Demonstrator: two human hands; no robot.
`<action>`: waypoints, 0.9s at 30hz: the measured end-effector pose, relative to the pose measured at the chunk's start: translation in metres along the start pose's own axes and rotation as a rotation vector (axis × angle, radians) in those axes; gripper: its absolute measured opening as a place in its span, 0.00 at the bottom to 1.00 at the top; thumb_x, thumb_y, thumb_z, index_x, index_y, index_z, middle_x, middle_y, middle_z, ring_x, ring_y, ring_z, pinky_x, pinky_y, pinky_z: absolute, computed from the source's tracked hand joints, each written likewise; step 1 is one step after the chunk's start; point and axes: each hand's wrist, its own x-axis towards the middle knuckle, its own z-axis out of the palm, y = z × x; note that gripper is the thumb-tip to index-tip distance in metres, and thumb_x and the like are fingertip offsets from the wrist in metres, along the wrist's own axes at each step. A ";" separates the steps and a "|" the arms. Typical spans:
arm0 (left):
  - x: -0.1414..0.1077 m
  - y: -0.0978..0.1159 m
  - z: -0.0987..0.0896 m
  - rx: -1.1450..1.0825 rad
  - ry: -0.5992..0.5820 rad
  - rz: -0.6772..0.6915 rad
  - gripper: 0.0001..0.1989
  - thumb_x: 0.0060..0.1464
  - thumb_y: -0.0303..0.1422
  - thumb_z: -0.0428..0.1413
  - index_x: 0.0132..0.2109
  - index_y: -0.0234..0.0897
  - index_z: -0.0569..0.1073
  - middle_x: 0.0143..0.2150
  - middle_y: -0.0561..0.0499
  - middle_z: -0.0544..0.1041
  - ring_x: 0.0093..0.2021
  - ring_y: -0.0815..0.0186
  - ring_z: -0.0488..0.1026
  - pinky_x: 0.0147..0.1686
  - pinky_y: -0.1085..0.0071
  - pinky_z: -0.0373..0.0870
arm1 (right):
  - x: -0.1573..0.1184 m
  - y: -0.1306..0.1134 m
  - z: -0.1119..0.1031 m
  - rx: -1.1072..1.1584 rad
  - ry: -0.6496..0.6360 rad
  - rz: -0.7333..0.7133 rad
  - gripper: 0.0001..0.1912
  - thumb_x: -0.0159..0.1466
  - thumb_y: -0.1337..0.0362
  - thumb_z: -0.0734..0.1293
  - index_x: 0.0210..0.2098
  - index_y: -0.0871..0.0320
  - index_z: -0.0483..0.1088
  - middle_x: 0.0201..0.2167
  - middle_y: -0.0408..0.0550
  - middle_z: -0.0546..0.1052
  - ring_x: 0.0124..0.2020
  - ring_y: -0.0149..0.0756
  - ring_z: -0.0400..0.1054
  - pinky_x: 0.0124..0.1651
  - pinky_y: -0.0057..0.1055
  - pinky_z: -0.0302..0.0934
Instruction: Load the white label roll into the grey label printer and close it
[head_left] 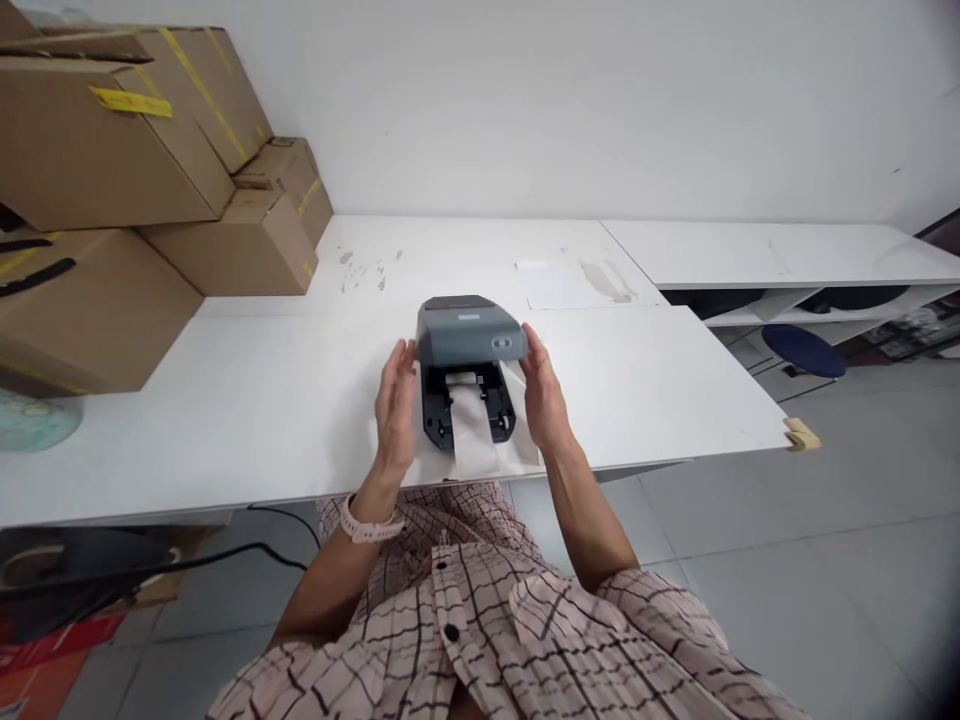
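Observation:
A dark grey label printer [469, 335] stands on the white table before me, its lid [465, 340] raised over a black base [436, 412]. Out of the base toward me runs a strip of white paper [472, 430]. At the lid's left side, my left hand [395, 400] presses its fingertips against the edge. My right hand [544, 395] grips the opposite edge, fingers close to the small marking on that corner. The lid is between both hands. Part of the paper path inside is hidden under the lid.
Cardboard boxes [97, 150] with yellow tape are stacked on the left of the table [300, 400]. A greenish, rounded object [37, 420] sits at the left edge. A paper sheet [544, 285] lies behind the printer. Right of the table are a shelf unit [780, 255] and a blue stool [802, 350].

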 end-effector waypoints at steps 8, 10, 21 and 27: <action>0.037 -0.051 0.011 0.224 -0.092 -0.263 0.38 0.57 0.35 0.60 0.72 0.42 0.59 0.73 0.40 0.63 0.73 0.47 0.61 0.68 0.51 0.63 | 0.106 -0.017 0.015 -0.121 -0.052 -0.080 0.47 0.67 0.29 0.53 0.77 0.45 0.41 0.78 0.39 0.49 0.79 0.42 0.40 0.78 0.48 0.42; 0.037 -0.057 0.012 0.252 -0.073 -0.252 0.37 0.57 0.36 0.61 0.71 0.42 0.60 0.71 0.39 0.67 0.71 0.47 0.63 0.66 0.52 0.66 | 0.125 -0.014 0.015 -0.121 -0.086 -0.091 0.50 0.66 0.29 0.56 0.77 0.49 0.40 0.78 0.43 0.50 0.79 0.44 0.41 0.78 0.50 0.41; 0.043 -0.054 0.013 0.331 -0.040 -0.195 0.36 0.53 0.30 0.59 0.70 0.40 0.63 0.66 0.41 0.74 0.65 0.51 0.71 0.64 0.53 0.67 | 0.079 -0.006 0.038 -1.008 -0.547 -0.269 0.18 0.72 0.65 0.57 0.47 0.60 0.78 0.47 0.59 0.83 0.54 0.52 0.75 0.72 0.51 0.48; 0.042 -0.052 0.009 0.424 -0.039 -0.166 0.38 0.53 0.25 0.55 0.71 0.44 0.61 0.64 0.44 0.77 0.60 0.51 0.76 0.63 0.49 0.67 | 0.075 0.008 0.054 -1.150 -0.895 -0.233 0.14 0.70 0.67 0.61 0.48 0.62 0.78 0.44 0.59 0.84 0.48 0.51 0.79 0.64 0.50 0.56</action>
